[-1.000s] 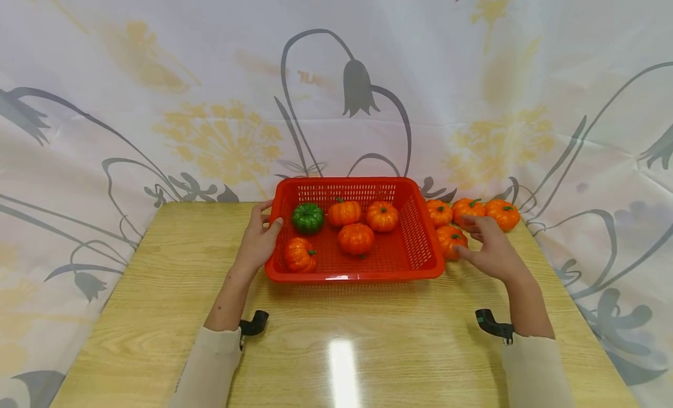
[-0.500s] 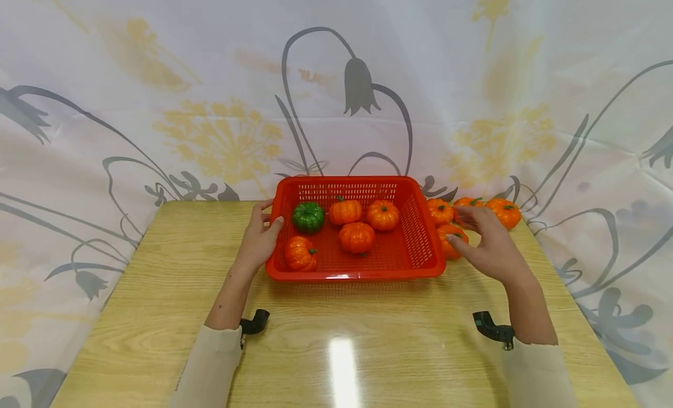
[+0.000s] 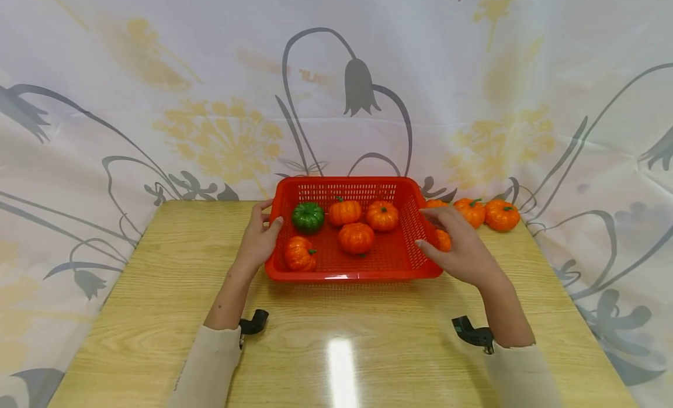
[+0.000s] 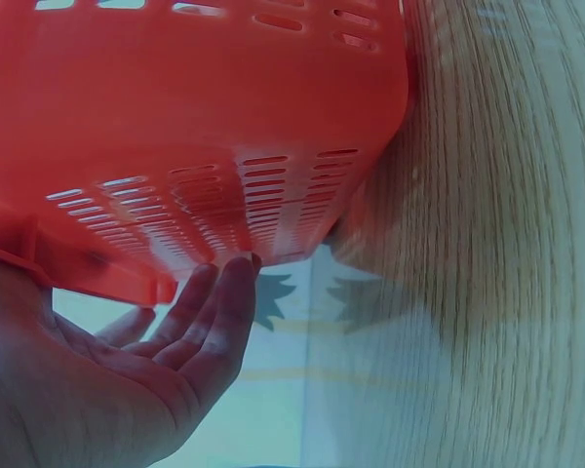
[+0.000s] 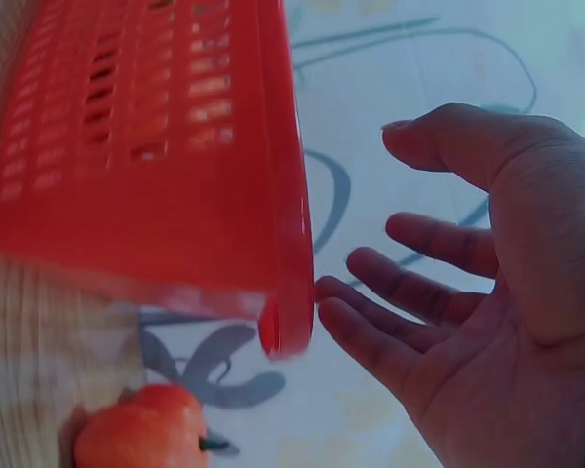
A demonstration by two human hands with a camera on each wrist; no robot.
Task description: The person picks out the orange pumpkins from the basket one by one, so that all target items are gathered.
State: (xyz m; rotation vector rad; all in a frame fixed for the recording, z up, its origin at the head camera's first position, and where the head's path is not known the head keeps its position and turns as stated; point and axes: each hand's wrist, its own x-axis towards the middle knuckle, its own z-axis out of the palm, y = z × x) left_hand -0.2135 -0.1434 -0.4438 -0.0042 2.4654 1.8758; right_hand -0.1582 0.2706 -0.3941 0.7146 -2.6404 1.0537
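Note:
A red plastic basket (image 3: pixel 352 276) with slotted walls sits on the table. Inside it are a green pumpkin (image 3: pixel 308 217) and several small orange pumpkins, one of them (image 3: pixel 299 255) at the front left. My left hand (image 3: pixel 257 241) grips the basket's left rim, thumb over the edge and fingers along the outer wall. That hand (image 4: pixel 156 380) is also under the rim in the left wrist view. My right hand (image 3: pixel 462 250) is beside the right rim, thumb and fingers spread and holding nothing. In the right wrist view its fingertips (image 5: pixel 333 310) are right by the rim.
Right of the basket stand more orange pumpkins, including one (image 3: pixel 502 215) at the far right and another (image 3: pixel 444 241) partly hidden behind my right hand. A patterned cloth (image 3: pixel 336 104) hangs behind the wooden table (image 3: pixel 399 343).
My right hand has moved left from over the loose pumpkins to the basket's right rim. The left hand has stayed on the left rim, and the basket has hardly moved.

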